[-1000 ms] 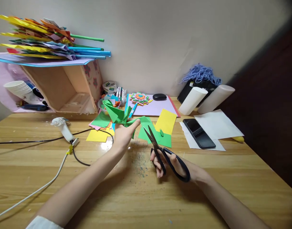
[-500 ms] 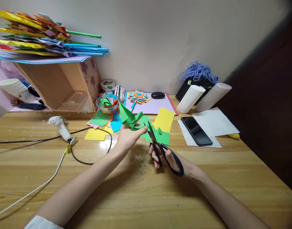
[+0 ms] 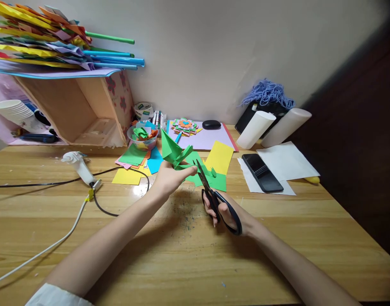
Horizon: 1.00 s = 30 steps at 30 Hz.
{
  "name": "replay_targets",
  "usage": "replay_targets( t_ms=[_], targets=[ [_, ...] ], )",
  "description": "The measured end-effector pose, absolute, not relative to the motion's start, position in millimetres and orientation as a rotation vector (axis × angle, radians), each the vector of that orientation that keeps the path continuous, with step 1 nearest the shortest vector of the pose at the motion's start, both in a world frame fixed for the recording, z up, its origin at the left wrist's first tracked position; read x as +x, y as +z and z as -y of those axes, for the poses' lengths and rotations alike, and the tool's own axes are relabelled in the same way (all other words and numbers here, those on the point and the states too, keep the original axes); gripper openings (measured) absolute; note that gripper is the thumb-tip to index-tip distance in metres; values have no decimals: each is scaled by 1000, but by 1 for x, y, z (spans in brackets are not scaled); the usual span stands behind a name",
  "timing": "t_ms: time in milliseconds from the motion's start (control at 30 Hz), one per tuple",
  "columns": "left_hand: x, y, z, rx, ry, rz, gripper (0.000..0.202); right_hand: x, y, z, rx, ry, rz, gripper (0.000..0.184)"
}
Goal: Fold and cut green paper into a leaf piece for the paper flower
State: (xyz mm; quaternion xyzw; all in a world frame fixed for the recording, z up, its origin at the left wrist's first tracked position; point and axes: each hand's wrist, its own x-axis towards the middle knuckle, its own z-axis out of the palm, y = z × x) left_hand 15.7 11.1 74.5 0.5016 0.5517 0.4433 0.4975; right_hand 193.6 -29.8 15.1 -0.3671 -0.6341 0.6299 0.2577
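Note:
Pinched in my left hand is a folded piece of green paper, with pointed flaps standing up above the thumb. My right hand has its thumb and fingers through the black handles of a pair of scissors. The scissor blades are slightly apart and point up and away, close to my left thumb tip and the paper's edge. Whether the blades touch the paper I cannot tell. Behind them, green paper sheets and a yellow sheet lie on the table.
A glue gun with cables stands at left, near a cardboard box. A plastic bowl of paper scraps sits behind my left hand. To the right lie a phone and white paper, with white rolls behind.
The scissor blades have closed a little, and the handles have come nearer together. My left hand still holds the green paper in nearly the same place. The view has shifted slightly.

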Motion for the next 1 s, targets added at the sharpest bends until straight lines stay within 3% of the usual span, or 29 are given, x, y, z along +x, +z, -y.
replay_targets(
  t_ms=[467,700,900,1000],
  targets=[
    [11,74,-15,1232,1023,-1259,19,196,18,29,-978,1697,1719,71],
    [-4,69,-19,1863,1459,-1236,9,194,17,16,-743,1873,1358,79],
    [-9,57,-15,2137,1081,-1053,16,194,32,9,-945,1667,1115,40],
    [-8,52,-12,2125,835,-995,15,193,36,11,-975,1640,1161,30]
  ],
)
